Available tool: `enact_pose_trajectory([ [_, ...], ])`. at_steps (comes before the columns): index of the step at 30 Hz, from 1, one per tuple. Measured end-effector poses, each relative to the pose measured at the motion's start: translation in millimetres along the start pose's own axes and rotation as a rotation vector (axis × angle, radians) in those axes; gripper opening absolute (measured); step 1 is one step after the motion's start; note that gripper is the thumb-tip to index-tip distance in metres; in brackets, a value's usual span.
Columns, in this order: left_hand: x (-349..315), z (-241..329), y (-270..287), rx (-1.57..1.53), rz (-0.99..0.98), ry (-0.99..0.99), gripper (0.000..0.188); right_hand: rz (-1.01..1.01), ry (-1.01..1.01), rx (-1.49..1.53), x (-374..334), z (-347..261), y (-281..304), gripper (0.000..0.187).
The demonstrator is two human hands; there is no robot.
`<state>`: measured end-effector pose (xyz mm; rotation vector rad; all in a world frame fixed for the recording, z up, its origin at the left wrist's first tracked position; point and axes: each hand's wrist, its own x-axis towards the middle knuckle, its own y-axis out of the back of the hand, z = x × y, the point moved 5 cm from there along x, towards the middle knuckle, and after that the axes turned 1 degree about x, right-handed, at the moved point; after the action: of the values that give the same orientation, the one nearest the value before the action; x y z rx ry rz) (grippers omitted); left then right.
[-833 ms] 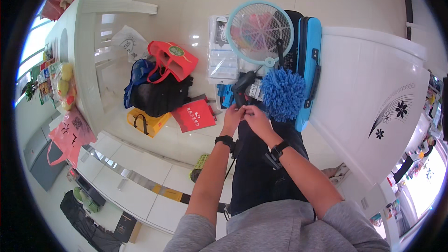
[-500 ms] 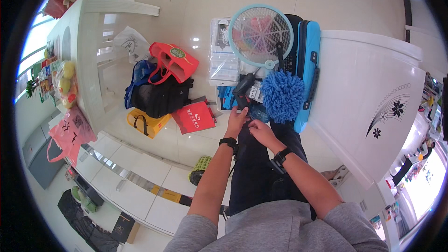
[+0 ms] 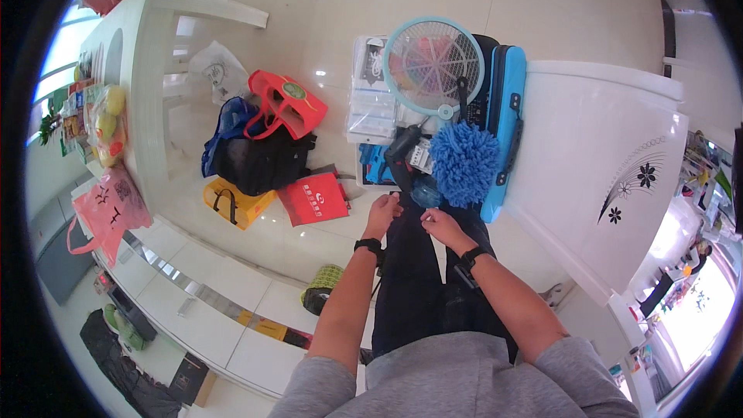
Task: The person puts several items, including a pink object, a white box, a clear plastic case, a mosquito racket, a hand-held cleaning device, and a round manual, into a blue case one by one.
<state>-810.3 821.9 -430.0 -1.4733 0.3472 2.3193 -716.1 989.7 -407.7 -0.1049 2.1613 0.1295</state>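
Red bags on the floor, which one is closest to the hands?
The flat bag with white print: it lies nearest the left hand. The other, the tote with a round green patch, is farther off, beside the black bag.

Printed marks are showing on bags and packets around the fingers.
To the left of the left hand's fingers, a red paper bag is bearing a white emblem and a row of white characters; farther left, a pink bag is carrying large dark characters and a square code. Left and beyond the fingers, a red tote is displaying a green oval label, and a white plastic bag is showing dark print. Just beyond them, a small white packet is bearing dark print, too small to make out.
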Motion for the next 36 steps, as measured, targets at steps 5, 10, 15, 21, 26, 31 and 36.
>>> enact_pose_trajectory([
  [5,-19,-6,16,0.013,-0.002,-0.044,0.037,-0.02,0.042,-0.072,-20,-21,13,0.021],
  [10,-27,-8,19,0.105,-0.077,-0.086,0.032,-0.041,0.011,0.036,-39,-5,47,0.015],
  [15,-79,-35,65,0.023,0.02,-0.175,0.025,-0.118,-0.03,0.133,-77,-21,64,0.015],
  [21,-135,-126,80,0.143,0.306,-0.245,0.032,-0.074,0.03,-0.037,-111,15,106,0.021],
  [26,-221,-175,37,-0.105,0.464,-0.164,0.033,-0.191,-0.102,-0.215,-112,33,134,0.019],
  [31,-283,-246,-26,-0.216,0.525,-0.167,0.033,-0.317,-0.102,-0.362,-97,32,163,0.023],
  [36,-345,-310,-63,-0.235,0.687,0.012,0.03,-0.639,0.195,-0.848,-109,7,150,0.023],
])
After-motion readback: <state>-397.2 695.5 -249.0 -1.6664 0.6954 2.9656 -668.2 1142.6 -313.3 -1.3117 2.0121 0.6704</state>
